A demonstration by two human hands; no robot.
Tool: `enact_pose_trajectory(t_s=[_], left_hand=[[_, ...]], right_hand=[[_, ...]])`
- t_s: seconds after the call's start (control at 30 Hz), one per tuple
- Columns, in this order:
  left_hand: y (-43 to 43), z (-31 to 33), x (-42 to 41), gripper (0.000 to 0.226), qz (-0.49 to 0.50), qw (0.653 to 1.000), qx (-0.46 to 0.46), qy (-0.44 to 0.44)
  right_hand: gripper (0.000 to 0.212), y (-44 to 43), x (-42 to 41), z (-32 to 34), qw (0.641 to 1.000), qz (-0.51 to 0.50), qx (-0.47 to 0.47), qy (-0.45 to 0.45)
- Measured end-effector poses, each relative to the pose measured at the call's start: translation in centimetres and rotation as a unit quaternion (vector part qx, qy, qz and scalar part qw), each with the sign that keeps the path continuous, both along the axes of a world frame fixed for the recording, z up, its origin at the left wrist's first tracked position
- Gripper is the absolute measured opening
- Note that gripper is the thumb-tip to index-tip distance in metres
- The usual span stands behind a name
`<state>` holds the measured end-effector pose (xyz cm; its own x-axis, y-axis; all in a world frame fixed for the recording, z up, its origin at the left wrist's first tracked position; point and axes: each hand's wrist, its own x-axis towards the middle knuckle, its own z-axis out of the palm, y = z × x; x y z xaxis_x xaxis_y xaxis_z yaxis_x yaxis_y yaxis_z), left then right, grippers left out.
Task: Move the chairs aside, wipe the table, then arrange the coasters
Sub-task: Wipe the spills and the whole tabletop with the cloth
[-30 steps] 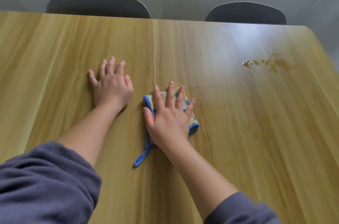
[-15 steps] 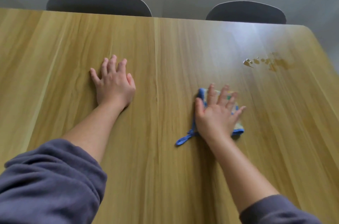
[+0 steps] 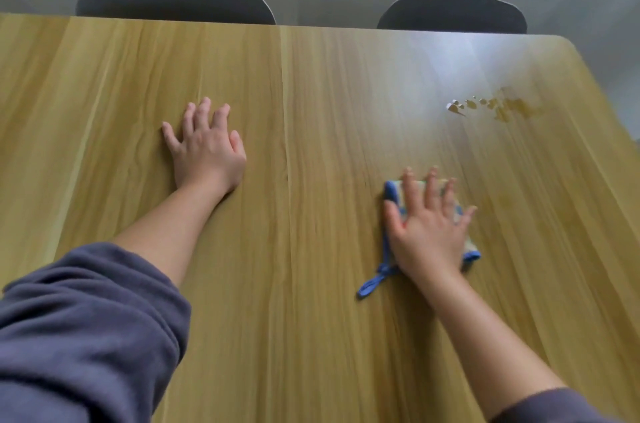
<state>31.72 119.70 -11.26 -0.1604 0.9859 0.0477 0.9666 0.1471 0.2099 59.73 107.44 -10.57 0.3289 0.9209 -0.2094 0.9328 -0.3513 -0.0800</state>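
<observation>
A wooden table [image 3: 311,93] fills the view. My right hand [image 3: 427,232] lies flat with spread fingers on a folded cloth [image 3: 393,192] with blue trim, pressing it to the table right of centre; its blue loop [image 3: 372,284] trails toward me. My left hand [image 3: 204,149] rests flat on the table to the left, fingers straight. A patch of spilled liquid [image 3: 498,107] with droplets sits far right, beyond the cloth. No coasters are in view.
Two dark grey chair backs [image 3: 175,0] [image 3: 452,14] stand against the table's far edge. The table's right edge and rounded far right corner [image 3: 568,42] are close to the spill. A grey floor lies beyond.
My right hand has slid the cloth to the right across the table, from beside my left hand toward the spill. My left hand has stayed in place.
</observation>
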Motion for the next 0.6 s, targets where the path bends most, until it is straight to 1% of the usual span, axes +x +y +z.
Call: enact_pose_trajectory(t_s=[0.07, 0.1, 0.13, 0.17, 0.23, 0.3, 0.33, 0.43, 0.53, 0.6], left_hand=[[0.1, 0.0, 0.0, 0.050, -0.001, 1.000, 0.004, 0.000], [0.1, -0.1, 0.0, 0.050, 0.002, 1.000, 0.005, -0.002], [0.1, -0.1, 0.0, 0.050, 0.004, 1.000, 0.005, -0.003], [0.1, -0.1, 0.0, 0.050, 0.004, 1.000, 0.007, -0.003], [0.0, -0.1, 0.0, 0.050, 0.002, 1.000, 0.009, -0.004], [0.1, 0.0, 0.1, 0.050, 0.005, 1.000, 0.005, -0.009], [0.0, 0.1, 0.1, 0.051, 0.008, 1.000, 0.003, -0.007], [-0.8, 0.6, 0.3, 0.052, 0.006, 1.000, 0.018, 0.008], [-3.9, 1.3, 1.0, 0.052, 0.008, 0.999, 0.024, -0.021], [-7.8, 1.7, 1.6, 0.051, 0.020, 0.998, 0.016, -0.049]], right_hand=[[0.064, -0.3, 1.2, 0.5, 0.998, -0.060, -0.005, 0.010], [0.064, -0.7, 0.7, 0.4, 0.997, -0.075, 0.000, 0.008], [0.064, -1.3, -0.5, 0.1, 0.998, -0.064, 0.007, 0.004], [0.065, -2.2, -2.3, -0.1, 0.999, -0.029, 0.021, 0.003], [0.069, -4.6, -6.2, -0.5, 0.995, 0.074, 0.061, 0.010], [0.068, -6.6, -8.7, -1.0, 0.985, 0.155, 0.071, 0.017], [0.068, -7.2, -9.2, -1.3, 0.983, 0.168, 0.072, 0.018], [0.066, -7.1, -9.2, -1.3, 0.983, 0.163, 0.078, 0.033], [0.068, -6.8, -9.1, -0.9, 0.984, 0.163, 0.052, 0.046], [0.068, -6.9, -9.0, -0.5, 0.983, 0.175, 0.032, 0.053]])
